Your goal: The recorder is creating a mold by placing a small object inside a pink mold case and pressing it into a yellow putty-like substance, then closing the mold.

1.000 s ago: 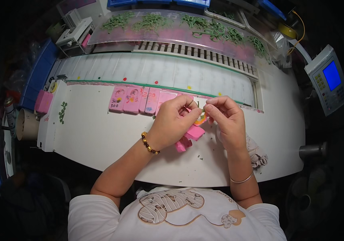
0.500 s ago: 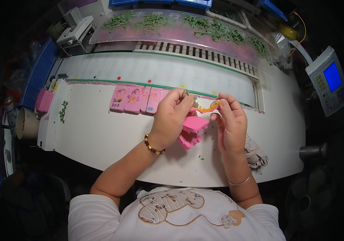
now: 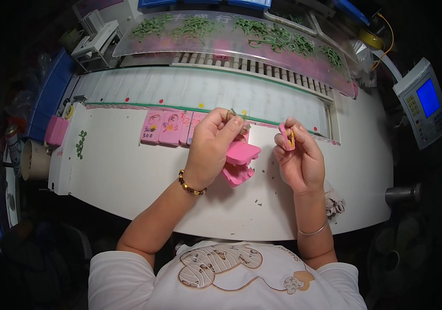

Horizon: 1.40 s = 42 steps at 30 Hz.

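My left hand [image 3: 211, 150] is closed, with a thin dark-green piece [image 3: 238, 113] pinched between thumb and forefinger. Below its fingers are a folded pink rubbery piece [image 3: 242, 153] and a jagged pink part [image 3: 238, 175]; whether the hidden fingers grip them I cannot tell. To the right, clear of the left hand, my right hand [image 3: 302, 163] is closed on a small curved pink strip [image 3: 284, 135] with yellow on its inner side. Several pink blocks [image 3: 151, 126] with handwritten marks stand in a row beyond my left hand.
A white conveyor belt [image 3: 143, 85] with coloured dots crosses behind the table [image 3: 128, 170]. Green tangled pieces [image 3: 197, 28] lie on a translucent sheet [image 3: 231, 44] above rollers. A grey cloth [image 3: 335, 206] lies by my right wrist. A control panel [image 3: 425, 101] stands right.
My hands have moved apart. The pink and yellow strip, earlier stretched between them, is now only in my right hand. The pink pieces shifted left with my left hand; the belt's dots moved left.
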Motion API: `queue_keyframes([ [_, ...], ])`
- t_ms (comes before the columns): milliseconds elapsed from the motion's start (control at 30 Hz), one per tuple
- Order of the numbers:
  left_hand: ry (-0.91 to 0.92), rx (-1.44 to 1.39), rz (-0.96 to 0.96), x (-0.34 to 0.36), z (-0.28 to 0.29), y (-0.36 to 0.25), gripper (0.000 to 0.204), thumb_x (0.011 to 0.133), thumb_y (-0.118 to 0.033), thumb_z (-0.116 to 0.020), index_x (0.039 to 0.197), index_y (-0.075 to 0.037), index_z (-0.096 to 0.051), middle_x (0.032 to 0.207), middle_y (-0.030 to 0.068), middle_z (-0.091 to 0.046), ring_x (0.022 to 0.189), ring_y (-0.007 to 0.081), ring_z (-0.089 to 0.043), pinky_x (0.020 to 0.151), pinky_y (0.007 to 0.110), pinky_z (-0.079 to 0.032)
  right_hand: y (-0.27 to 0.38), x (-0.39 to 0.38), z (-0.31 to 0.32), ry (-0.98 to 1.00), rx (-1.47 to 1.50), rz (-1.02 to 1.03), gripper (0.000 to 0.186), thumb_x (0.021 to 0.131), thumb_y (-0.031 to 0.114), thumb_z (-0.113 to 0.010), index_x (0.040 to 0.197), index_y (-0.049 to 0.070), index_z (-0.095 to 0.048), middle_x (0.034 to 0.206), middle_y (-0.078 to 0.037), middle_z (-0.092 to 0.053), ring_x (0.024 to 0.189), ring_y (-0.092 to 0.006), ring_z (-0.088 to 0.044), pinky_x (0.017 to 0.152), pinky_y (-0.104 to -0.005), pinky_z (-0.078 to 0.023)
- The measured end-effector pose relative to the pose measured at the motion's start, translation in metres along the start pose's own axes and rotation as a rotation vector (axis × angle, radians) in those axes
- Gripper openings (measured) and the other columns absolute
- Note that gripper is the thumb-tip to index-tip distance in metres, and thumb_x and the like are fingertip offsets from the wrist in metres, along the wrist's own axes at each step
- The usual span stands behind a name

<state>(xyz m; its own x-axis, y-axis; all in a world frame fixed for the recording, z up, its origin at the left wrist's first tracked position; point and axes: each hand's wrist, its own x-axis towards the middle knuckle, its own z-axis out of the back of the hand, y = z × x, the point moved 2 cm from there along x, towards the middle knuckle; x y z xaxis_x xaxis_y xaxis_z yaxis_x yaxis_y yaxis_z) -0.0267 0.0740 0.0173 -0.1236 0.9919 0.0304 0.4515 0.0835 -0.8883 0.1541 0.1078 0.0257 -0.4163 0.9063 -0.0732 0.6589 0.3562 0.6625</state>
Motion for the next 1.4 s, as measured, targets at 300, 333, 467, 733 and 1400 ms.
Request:
queue_keyframes([
  [300,0.245,0.444,0.010,-0.008,-0.011,0.005,0.008,0.088,-0.005,-0.062,0.087,-0.001,-0.055,0.081,-0.0008,-0.059,0.073,0.0026,-0.053,0.065,0.020,-0.045,0.001,0.002,-0.003,-0.092,0.047,-0.078,0.017,0.098,0.008,-0.046,0.109,-0.001,-0.054,0.086,-0.005,-0.054,0.078,-0.0135,-0.057,0.068,-0.0273,-0.050],
  [333,0.246,0.444,0.011,-0.009,-0.011,0.005,0.008,0.088,-0.005,-0.062,0.087,-0.001,-0.055,0.081,-0.0008,-0.059,0.073,0.0026,-0.053,0.065,0.020,-0.045,0.001,0.002,-0.002,-0.079,0.028,-0.078,0.016,0.097,0.007,-0.047,0.108,-0.001,-0.055,0.084,-0.004,-0.054,0.075,-0.0120,-0.056,0.066,-0.0258,-0.049],
  [467,0.266,0.479,0.010,-0.010,-0.012,0.003,0.008,0.086,-0.005,-0.063,0.085,-0.001,-0.056,0.078,-0.0002,-0.060,0.070,0.0029,-0.054,0.063,0.020,-0.045,0.000,0.000,0.003,-0.019,-0.164,-0.056,0.015,0.097,0.004,-0.049,0.107,-0.002,-0.058,0.078,0.001,-0.052,0.067,-0.0056,-0.050,0.059,-0.0198,-0.042],
  [733,0.271,0.684,-0.117,-0.011,-0.013,-0.001,0.012,0.082,-0.006,-0.066,0.082,0.000,-0.056,0.071,0.0011,-0.060,0.063,0.0038,-0.053,0.058,0.022,-0.045,-0.002,-0.004,-0.013,0.012,-0.959,0.268,0.005,0.084,0.004,-0.067,0.089,0.002,-0.068,0.080,0.004,-0.054,0.061,-0.0028,-0.042,0.052,-0.0185,-0.035],
  [1400,0.152,0.232,0.151,-0.003,0.003,0.003,0.021,0.087,-0.002,-0.047,0.096,0.008,-0.062,0.095,0.0139,-0.066,0.075,0.0112,-0.062,0.070,0.025,-0.051,0.002,-0.003,-0.002,-0.206,-0.641,0.039,0.015,0.090,0.016,-0.066,0.094,0.002,-0.066,0.071,0.005,-0.053,0.051,0.0015,-0.035,0.043,-0.0156,-0.026],
])
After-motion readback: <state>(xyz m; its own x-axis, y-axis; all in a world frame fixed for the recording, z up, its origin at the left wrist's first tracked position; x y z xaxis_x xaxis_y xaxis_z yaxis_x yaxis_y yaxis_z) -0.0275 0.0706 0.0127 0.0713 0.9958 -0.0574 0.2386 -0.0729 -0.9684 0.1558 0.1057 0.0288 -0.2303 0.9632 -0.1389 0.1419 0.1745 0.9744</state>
